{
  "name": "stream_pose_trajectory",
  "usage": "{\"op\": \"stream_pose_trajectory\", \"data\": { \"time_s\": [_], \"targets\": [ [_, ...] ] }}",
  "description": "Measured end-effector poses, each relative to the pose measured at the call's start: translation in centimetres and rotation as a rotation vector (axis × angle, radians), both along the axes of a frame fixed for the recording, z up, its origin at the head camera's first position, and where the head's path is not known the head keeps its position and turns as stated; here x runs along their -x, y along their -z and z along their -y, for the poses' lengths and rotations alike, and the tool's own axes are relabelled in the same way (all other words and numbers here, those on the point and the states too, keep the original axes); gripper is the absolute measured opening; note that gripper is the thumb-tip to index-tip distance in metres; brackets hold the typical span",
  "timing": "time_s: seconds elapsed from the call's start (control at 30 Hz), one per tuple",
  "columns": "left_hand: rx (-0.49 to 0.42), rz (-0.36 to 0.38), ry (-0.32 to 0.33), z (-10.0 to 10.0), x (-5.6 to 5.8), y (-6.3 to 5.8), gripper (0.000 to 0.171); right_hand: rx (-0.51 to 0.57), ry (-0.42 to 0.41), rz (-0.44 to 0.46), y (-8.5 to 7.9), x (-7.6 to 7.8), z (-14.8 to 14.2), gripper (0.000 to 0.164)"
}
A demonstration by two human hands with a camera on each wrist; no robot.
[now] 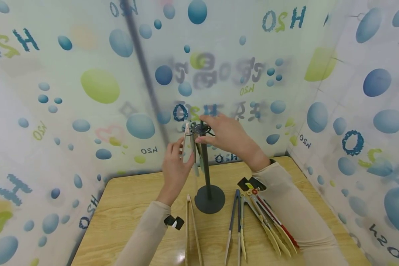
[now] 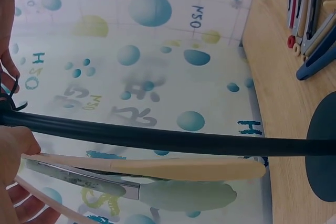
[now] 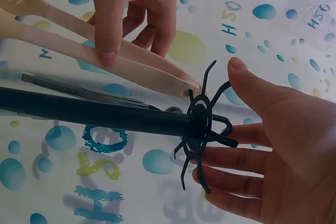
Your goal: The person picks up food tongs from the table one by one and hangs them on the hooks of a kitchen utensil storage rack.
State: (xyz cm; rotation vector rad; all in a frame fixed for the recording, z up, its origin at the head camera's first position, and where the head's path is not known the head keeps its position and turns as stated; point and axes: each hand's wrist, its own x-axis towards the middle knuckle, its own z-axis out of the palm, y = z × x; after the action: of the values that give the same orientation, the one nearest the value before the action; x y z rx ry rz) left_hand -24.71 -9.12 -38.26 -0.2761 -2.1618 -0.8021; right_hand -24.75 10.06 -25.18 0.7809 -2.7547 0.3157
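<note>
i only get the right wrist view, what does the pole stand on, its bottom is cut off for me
Observer: A round dark base, down on the wooden table.
Operator: ok and any tongs lying near it
Observer: Yes, in the head view a beige pair lies nearer the wearer than the base and a bit to its left.
Operator: is that the only one down there
Observer: No, a blue-handled pair lies to the right of it.
</note>
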Motion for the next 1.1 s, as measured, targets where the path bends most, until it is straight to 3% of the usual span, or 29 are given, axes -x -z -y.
{"op": "stream_pose_trajectory", "data": {
  "time_s": [0.3, 0.67, 0.93, 1.1],
  "targets": [
    [-0.027, 0.036, -0.012, -0.4, 0.5, 0.1, 0.052, -0.041, -0.019, 0.109, -0.8, 0.4, -0.5, 0.082],
    [-0.039, 0.063, -0.009, -0.7, 0.7, 0.1, 0.051, -0.114, -0.122, 0.217, -2.6, 0.7, -1.3, 0.074],
    [-0.063, 0.064, 0.008, -0.7, 0.9, 0.2, 0.052, -0.051, -0.183, 0.387, -3.7, 1.8, -1.5, 0.068],
    [-0.075, 0.069, 0.011, -0.7, 1.1, 0.3, 0.051, -0.024, -0.193, 0.434, -3.8, 2.1, -1.3, 0.066]
  ]
}}
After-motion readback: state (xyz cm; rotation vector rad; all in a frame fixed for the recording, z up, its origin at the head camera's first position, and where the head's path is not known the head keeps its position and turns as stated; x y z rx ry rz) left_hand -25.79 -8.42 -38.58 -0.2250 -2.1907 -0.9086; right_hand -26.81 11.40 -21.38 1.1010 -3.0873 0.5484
